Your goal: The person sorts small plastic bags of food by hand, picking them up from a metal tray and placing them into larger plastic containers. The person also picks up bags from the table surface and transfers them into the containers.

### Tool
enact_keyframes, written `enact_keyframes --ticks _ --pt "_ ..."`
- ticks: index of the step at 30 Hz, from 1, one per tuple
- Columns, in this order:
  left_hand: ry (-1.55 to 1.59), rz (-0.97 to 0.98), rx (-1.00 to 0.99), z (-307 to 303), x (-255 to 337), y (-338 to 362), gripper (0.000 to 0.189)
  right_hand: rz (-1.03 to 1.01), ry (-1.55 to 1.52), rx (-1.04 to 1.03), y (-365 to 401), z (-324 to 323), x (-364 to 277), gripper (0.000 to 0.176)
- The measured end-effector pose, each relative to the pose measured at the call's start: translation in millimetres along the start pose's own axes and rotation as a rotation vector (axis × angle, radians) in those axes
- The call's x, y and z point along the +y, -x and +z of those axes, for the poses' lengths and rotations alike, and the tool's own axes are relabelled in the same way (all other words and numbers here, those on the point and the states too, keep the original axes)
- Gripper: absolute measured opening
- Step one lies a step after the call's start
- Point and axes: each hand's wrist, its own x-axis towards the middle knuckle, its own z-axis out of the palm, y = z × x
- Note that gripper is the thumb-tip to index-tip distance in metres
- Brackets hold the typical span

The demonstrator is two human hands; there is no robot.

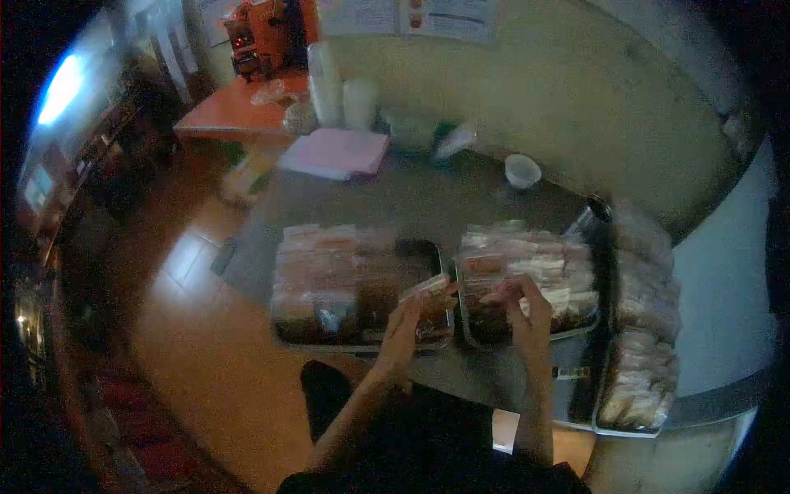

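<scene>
Left hand: the left hand (399,333) has a slim, flat packet in clear wrapping (426,288) between its fingers, above the right part of the black left tray with a pale rim (362,351). The packet is tilted, its far end pointing toward the middle tray.
Right hand: the right hand (532,311) is over the black middle tray with a pale rim (539,340), fingers bent, tips close to the wrapped packets there (559,265). Because of blur, I cannot tell if it pinches something.
Packets in left tray: wrapped reddish-brown packets (314,267) fill mainly the left and centre; dark tray bottom shows near the left hand.
Handling: in my judgement, a light hold at the packet's edges is best, so the thin wrapping does not crease. It would be good to lay it flat, in line with its neighbours, and to separate packets one by one, because slippery film may drag the next one.
Arms: both forearms reach forward from the body, the left slanting inward, the right more upright; the wrists are above the near tray edges.
Around: a pink stack of sheets (341,151) and a small white bowl (523,171) are on the far side of the grey table (395,202).
</scene>
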Motion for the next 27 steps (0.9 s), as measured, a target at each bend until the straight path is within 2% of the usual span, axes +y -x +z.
enact_keyframes --ticks 1,4,7,10,13,14,17,20,23,26,27 --pt "-0.002 0.041 -0.042 0.1 -0.2 -3.2 0.053 0.061 -0.165 -0.035 -1.2 -1.7 -0.8 0.014" --pt "0.046 0.055 -0.089 6.5 3.4 -6.4 0.053 0.113 -0.282 -0.015 0.4 1.6 -4.9 0.008" --pt "0.054 0.005 -0.089 6.5 -6.5 -5.9 0.056 -0.119 -0.005 0.006 -3.8 9.1 -0.9 0.007" --pt "-0.011 0.04 -0.118 3.4 -3.6 -10.2 0.058 0.075 -0.228 -0.174 -1.2 13.4 -29.9 0.007" --pt "0.01 0.043 -0.164 -3.1 -15.1 -6.6 0.062 0.067 -0.315 -0.245 0.6 30.3 -50.5 0.014" --pt "0.034 0.038 -0.181 -5.7 -18.4 -6.8 0.063 0.064 -0.252 -0.2 1.8 36.0 -53.5 0.014" --pt "0.076 -0.132 -0.174 1.3 -1.5 5.1 0.066 0.017 -0.102 -0.09 5.9 49.8 -49.8 0.013" --pt "0.319 -0.241 -0.061 11.7 4.4 10.5 0.064 -0.052 -0.059 -0.048 9.1 57.7 -46.7 0.012" --pt "0.357 -0.156 -0.164 6.6 -8.1 11.8 0.064 -0.014 -0.088 -0.044 9.4 56.9 -55.8 0.013" --pt "-0.314 -0.044 -0.19 -13.3 -7.5 8.5 0.056 0.039 -0.103 -0.019 13.4 59.2 -58.6 0.015" --pt "-0.302 -0.037 -0.118 -5.6 0.3 15.2 0.054 0.021 -0.091 -0.005 13.6 58.9 -58.6 0.015"
